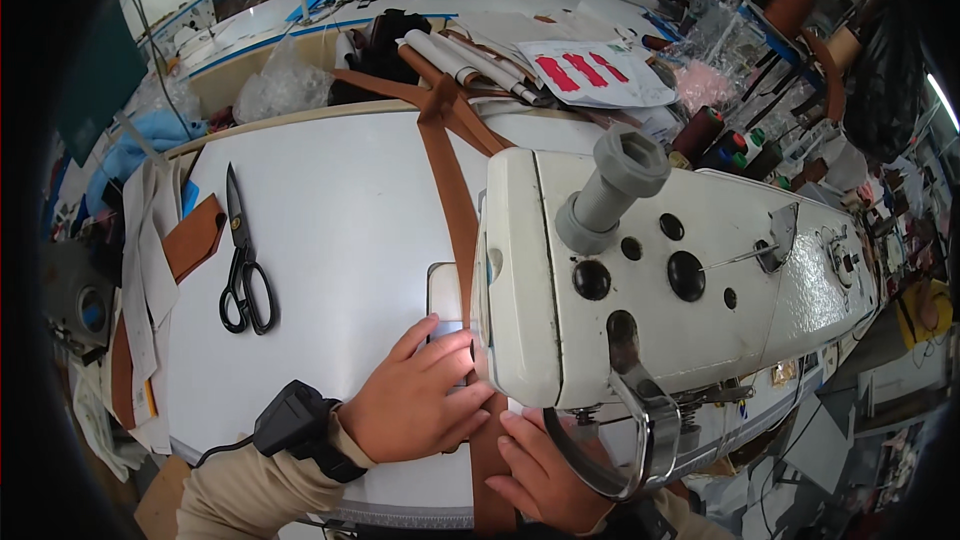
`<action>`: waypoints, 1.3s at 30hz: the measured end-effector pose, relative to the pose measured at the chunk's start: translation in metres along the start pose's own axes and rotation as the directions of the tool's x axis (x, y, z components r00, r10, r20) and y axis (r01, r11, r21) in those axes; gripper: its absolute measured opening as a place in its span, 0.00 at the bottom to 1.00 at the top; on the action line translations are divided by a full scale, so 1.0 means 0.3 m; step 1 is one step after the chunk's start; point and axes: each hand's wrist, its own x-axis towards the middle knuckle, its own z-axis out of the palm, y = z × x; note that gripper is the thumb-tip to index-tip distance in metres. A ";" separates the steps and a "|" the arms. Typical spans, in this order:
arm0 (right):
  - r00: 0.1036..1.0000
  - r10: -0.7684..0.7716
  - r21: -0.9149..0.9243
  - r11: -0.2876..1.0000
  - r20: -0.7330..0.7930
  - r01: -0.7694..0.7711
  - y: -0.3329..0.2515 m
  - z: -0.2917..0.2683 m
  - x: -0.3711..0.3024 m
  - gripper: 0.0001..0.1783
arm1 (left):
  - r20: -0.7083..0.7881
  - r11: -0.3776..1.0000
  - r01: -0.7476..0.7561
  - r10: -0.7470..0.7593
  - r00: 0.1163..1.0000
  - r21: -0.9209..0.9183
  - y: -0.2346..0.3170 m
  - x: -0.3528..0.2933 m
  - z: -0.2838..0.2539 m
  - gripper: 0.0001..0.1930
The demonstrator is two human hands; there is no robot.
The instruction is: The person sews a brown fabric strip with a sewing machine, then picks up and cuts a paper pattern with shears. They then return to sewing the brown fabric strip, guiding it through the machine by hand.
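Strip of brown material [450, 185] runs down the white worktable [340, 210], from a heap of rolls [455, 55] at the far edge, past the left end of the sewing machine [640, 260], to the near edge between our two hands. Our left hand [425, 400] lies palm down with its fingers loosely spread, pressing on the strip and the pale plate [443, 288] just beside the machine head rather than closing around anything. Our right hand [550, 470] rests nearer to us, its fingertips against the right side of the strip; since a curved metal lever [655, 430] partly covers this hand, we cannot fairly tell whether it pinches the material or merely steadies it. On our left wrist we note a black device [300, 425]. Well apart from the hands, to the left, black scissors [239, 250] lie with blades pointing away from us, near a folded brown piece [195, 238]. Beyond the machine we find a paper sheet [640, 90] bearing red shapes, and, to its right, dark thread spools [697, 135] standing close together.
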 end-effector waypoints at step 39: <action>0.907 0.257 0.213 0.958 -0.335 -0.193 -0.210 0.047 -0.134 0.17 | -0.018 0.999 -0.030 0.030 0.999 0.033 0.045 -0.025 -0.005 0.26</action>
